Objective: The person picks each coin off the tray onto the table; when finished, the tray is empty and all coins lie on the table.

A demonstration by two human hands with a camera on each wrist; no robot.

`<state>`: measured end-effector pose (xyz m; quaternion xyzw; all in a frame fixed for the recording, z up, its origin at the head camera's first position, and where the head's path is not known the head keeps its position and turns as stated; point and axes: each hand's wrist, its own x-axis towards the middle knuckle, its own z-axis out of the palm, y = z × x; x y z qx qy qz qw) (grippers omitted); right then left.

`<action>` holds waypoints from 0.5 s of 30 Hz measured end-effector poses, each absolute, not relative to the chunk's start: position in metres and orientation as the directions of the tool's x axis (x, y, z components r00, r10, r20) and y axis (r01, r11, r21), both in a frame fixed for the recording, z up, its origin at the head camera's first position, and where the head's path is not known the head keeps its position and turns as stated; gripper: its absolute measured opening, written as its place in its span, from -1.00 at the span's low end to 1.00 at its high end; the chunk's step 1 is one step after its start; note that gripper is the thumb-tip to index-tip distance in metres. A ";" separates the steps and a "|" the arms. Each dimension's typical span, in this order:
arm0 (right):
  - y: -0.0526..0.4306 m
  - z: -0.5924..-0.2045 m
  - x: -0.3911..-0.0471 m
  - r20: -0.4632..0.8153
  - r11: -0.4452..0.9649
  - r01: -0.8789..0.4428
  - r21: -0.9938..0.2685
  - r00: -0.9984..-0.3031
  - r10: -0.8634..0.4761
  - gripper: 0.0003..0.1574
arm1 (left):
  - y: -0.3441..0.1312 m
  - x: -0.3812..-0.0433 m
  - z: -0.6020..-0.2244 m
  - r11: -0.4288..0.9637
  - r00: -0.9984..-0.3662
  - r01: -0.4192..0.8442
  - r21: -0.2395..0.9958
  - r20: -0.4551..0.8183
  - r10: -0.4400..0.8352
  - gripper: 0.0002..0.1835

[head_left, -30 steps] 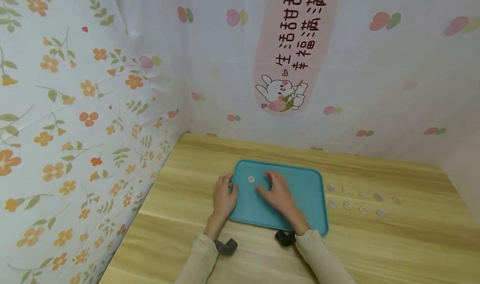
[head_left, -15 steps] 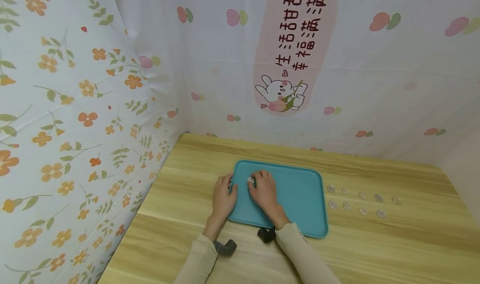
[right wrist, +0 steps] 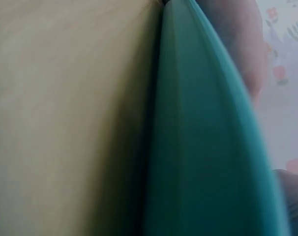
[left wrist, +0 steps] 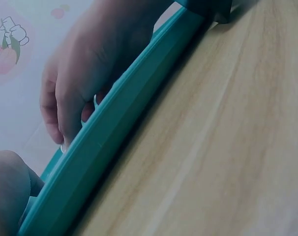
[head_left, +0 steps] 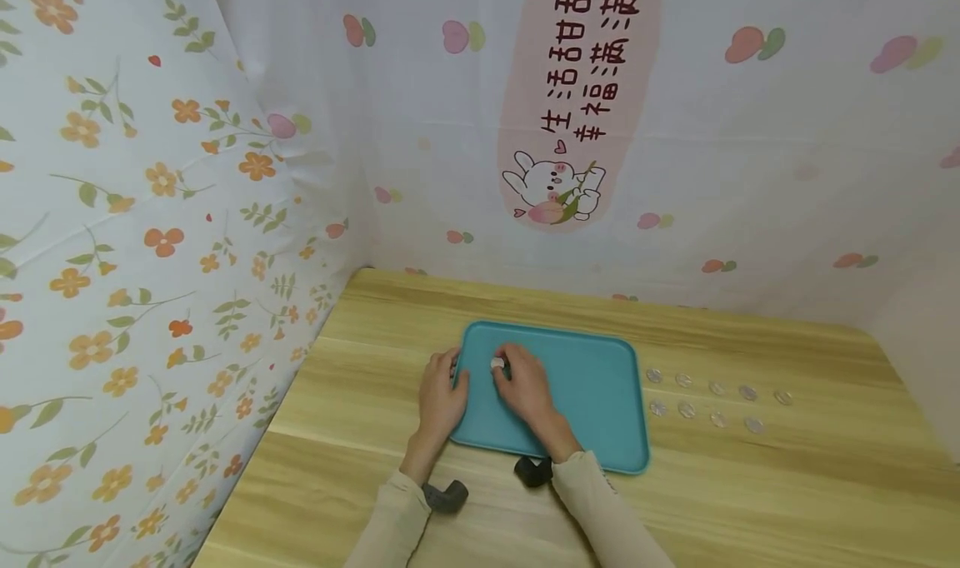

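Observation:
A teal tray (head_left: 577,385) lies on the table. My left hand (head_left: 441,397) holds its left rim, with the thumb over the edge and the other fingers along the outside. Over the tray's left part, my right hand (head_left: 525,386) pinches a small silvery coin (head_left: 497,363) between thumb and forefinger. In the left wrist view, the right hand (left wrist: 85,73) reaches down behind the tray wall (left wrist: 107,132), and a pale bit of the coin shows at its fingertips. The right wrist view is mostly filled by the tray's wall (right wrist: 203,137); the coin is hidden there.
Two rows of similar coins (head_left: 687,410) lie on the wooden table (head_left: 360,385) to the right of the tray. Floral cloth (head_left: 150,218) hangs at the left, and a printed white cloth (head_left: 420,135) closes off the back.
My right hand has moved left across the tray to the coin, and its fingers have closed on it. The left hand stays at the rim. The head view has shifted slightly.

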<state>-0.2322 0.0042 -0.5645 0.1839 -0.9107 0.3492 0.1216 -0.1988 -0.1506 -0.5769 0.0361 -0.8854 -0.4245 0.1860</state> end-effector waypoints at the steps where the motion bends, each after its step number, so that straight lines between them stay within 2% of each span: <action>1: 0.005 -0.564 -0.232 0.349 0.688 -0.428 -0.586 -0.900 -0.262 -0.81 | -0.151 -0.199 -0.577 0.640 -0.928 0.096 0.762 0.302 -0.220 -0.57; 8: 0.010 -0.561 -0.230 0.304 0.690 -0.442 -0.573 -0.896 -0.323 -0.66 | -0.151 -0.200 -0.579 0.644 -0.925 0.100 0.758 0.310 -0.221 -0.58; 15: 0.009 -0.557 -0.230 0.259 0.709 -0.412 -0.572 -0.911 -0.320 -0.64 | -0.150 -0.199 -0.579 0.641 -0.920 0.112 0.759 0.324 -0.222 -0.58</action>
